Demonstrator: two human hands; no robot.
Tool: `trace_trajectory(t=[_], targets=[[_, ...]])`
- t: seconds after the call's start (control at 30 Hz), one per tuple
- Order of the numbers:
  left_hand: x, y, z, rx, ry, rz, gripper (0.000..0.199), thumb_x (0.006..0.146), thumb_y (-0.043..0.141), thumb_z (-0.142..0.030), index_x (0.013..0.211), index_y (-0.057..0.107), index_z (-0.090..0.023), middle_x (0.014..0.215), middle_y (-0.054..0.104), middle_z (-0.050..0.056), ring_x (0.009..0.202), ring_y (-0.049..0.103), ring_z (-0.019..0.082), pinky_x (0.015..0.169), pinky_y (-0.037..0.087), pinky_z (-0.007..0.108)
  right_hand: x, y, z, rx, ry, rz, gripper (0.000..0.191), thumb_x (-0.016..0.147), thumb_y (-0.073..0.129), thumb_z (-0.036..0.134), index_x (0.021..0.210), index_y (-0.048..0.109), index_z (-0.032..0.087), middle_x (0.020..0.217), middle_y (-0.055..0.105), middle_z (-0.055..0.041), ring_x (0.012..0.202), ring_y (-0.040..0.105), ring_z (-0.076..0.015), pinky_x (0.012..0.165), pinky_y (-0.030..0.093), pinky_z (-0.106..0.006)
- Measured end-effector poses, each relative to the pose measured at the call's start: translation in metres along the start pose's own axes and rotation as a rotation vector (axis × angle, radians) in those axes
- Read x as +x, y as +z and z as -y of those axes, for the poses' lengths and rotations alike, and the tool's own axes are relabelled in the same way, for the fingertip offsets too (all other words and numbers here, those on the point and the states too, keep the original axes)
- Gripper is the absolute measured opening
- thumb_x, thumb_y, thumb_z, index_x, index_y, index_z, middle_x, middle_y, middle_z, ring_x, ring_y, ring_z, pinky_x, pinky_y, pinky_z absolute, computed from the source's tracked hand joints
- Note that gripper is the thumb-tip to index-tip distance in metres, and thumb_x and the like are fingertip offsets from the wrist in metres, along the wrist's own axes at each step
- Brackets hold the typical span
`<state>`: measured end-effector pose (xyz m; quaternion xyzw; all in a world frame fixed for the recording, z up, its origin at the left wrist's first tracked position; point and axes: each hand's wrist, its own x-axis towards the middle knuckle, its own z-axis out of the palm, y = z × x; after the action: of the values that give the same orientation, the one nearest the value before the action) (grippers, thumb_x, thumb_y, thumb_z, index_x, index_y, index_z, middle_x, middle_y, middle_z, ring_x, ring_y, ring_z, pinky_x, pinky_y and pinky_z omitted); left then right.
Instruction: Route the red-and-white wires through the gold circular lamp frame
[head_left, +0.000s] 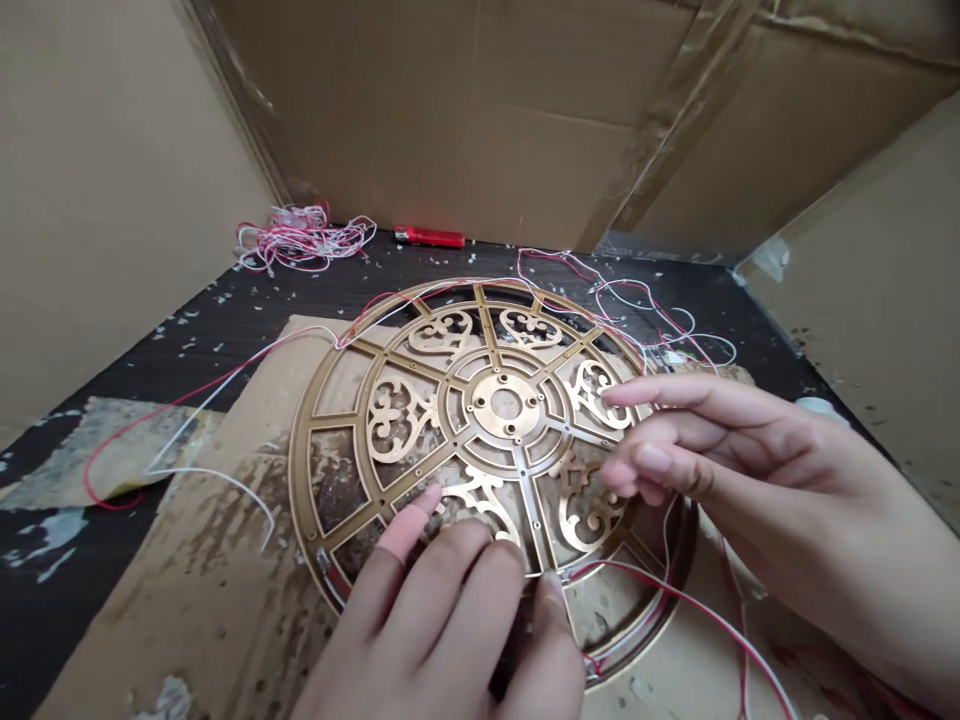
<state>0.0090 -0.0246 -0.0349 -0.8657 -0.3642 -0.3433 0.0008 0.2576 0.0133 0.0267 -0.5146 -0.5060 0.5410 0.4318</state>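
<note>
A round bronze-coloured openwork frame (491, 410), with spokes and scroll ornaments, lies flat in front of me. My left hand (457, 620) is bent over its near side, fingers curled onto it and the thumb at a ring where a red and white wire pair (694, 597) begins. That pair curves off to the lower right. Over the frame's right side hovers my right hand (720, 460), its thumb pressed to the curled fingers and its index finger stretched out. Whatever they pinch, if anything, is hidden. More red and white wire (427, 290) runs along the far rim.
Stained cardboard (202, 580) lies under the frame on a dark table (247, 300) strewn with white scraps. A tangled wire bundle (304, 240) and a red lighter (431, 237) are at the back. Sandpaper-like sheet (105, 450) lies left. Cardboard walls (450, 110) enclose the space.
</note>
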Motion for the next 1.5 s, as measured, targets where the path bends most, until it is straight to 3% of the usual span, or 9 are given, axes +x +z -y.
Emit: trace_trajectory(t=[0.17, 0.33, 0.6, 0.77, 0.9, 1.03, 1.17, 1.33, 1.5], targets=[[-0.001, 0.006, -0.008, 0.033, -0.028, -0.135, 0.023, 0.107, 0.066, -0.007, 0.101, 0.072, -0.029, 0.104, 0.074, -0.002, 0.113, 0.068, 0.019, 0.131, 0.046, 0.033, 0.000, 0.003, -0.001, -0.084, -0.068, -0.036, 0.031, 0.104, 0.099, 0.045, 0.126, 0.087, 0.027, 0.100, 0.084, -0.0063, 0.086, 0.083, -0.0172, 0.079, 0.072, -0.017], [-0.001, 0.006, -0.007, 0.032, -0.025, -0.115, 0.026, 0.107, 0.062, -0.005, 0.102, 0.074, -0.028, 0.103, 0.073, -0.001, 0.112, 0.067, 0.020, 0.134, 0.043, 0.036, 0.000, 0.004, 0.004, -0.099, -0.012, -0.050, 0.046, 0.097, 0.105, 0.048, 0.127, 0.081, 0.024, 0.093, 0.082, -0.0062, 0.078, 0.080, -0.0164, 0.074, 0.069, -0.018], [-0.001, 0.004, -0.003, 0.036, -0.002, -0.078, 0.027, 0.110, 0.054, -0.006, 0.105, 0.071, -0.027, 0.102, 0.072, 0.000, 0.111, 0.066, 0.021, 0.138, 0.038, 0.038, 0.003, 0.002, 0.007, -0.089, 0.014, -0.063, 0.058, 0.082, 0.113, 0.061, 0.105, 0.077, 0.021, 0.070, 0.068, -0.0004, 0.057, 0.062, -0.0124, 0.051, 0.052, -0.015], [0.000, 0.002, -0.005, 0.017, -0.011, -0.049, 0.026, 0.110, 0.055, -0.008, 0.105, 0.070, -0.027, 0.101, 0.072, -0.001, 0.109, 0.066, 0.021, 0.136, 0.038, 0.036, 0.003, 0.002, 0.003, -0.110, -0.085, -0.048, 0.048, 0.101, 0.101, 0.060, 0.125, 0.081, 0.024, 0.082, 0.074, -0.0008, 0.071, 0.071, -0.0119, 0.065, 0.062, -0.012], [0.002, -0.002, -0.004, 0.023, -0.017, -0.025, 0.027, 0.109, 0.053, -0.007, 0.104, 0.070, -0.028, 0.099, 0.072, -0.002, 0.108, 0.066, 0.021, 0.136, 0.036, 0.035, 0.003, 0.004, 0.004, -0.115, -0.098, -0.029, 0.043, 0.101, 0.101, 0.060, 0.120, 0.082, 0.026, 0.093, 0.080, -0.0022, 0.079, 0.076, -0.0103, 0.074, 0.065, -0.008], [0.007, -0.007, -0.001, 0.060, 0.026, 0.059, 0.020, 0.108, 0.060, -0.014, 0.105, 0.072, -0.028, 0.099, 0.073, -0.002, 0.106, 0.070, 0.020, 0.132, 0.045, 0.040, 0.003, 0.005, 0.007, -0.112, -0.090, -0.058, 0.047, 0.094, 0.108, 0.060, 0.114, 0.084, 0.026, 0.096, 0.082, -0.0034, 0.085, 0.080, -0.0122, 0.077, 0.067, -0.009], [0.013, -0.008, 0.002, 0.053, 0.057, 0.100, 0.003, 0.105, 0.073, -0.032, 0.106, 0.075, -0.029, 0.103, 0.072, 0.002, 0.110, 0.073, 0.024, 0.125, 0.059, 0.050, 0.002, 0.005, 0.009, -0.074, -0.056, -0.061, 0.047, 0.089, 0.111, 0.058, 0.103, 0.083, 0.023, 0.087, 0.080, -0.0040, 0.075, 0.078, -0.0137, 0.068, 0.067, -0.011], [0.018, -0.006, 0.004, 0.046, 0.055, 0.125, 0.009, 0.102, 0.076, -0.038, 0.104, 0.075, -0.030, 0.104, 0.071, 0.003, 0.115, 0.072, 0.026, 0.126, 0.060, 0.054, 0.001, 0.009, 0.015, -0.039, 0.037, -0.014, 0.048, 0.076, 0.119, 0.050, 0.087, 0.081, 0.023, 0.072, 0.072, -0.0005, 0.062, 0.067, -0.0100, 0.057, 0.057, -0.007], [0.019, -0.008, 0.008, 0.040, 0.055, 0.147, 0.009, 0.100, 0.078, -0.038, 0.103, 0.075, -0.030, 0.102, 0.069, 0.003, 0.114, 0.070, 0.026, 0.127, 0.059, 0.055, 0.001, 0.013, 0.016, -0.126, -0.019, 0.005, 0.046, 0.083, 0.113, 0.058, 0.089, 0.083, 0.024, 0.075, 0.072, -0.0014, 0.064, 0.067, -0.0115, 0.058, 0.058, -0.010]])
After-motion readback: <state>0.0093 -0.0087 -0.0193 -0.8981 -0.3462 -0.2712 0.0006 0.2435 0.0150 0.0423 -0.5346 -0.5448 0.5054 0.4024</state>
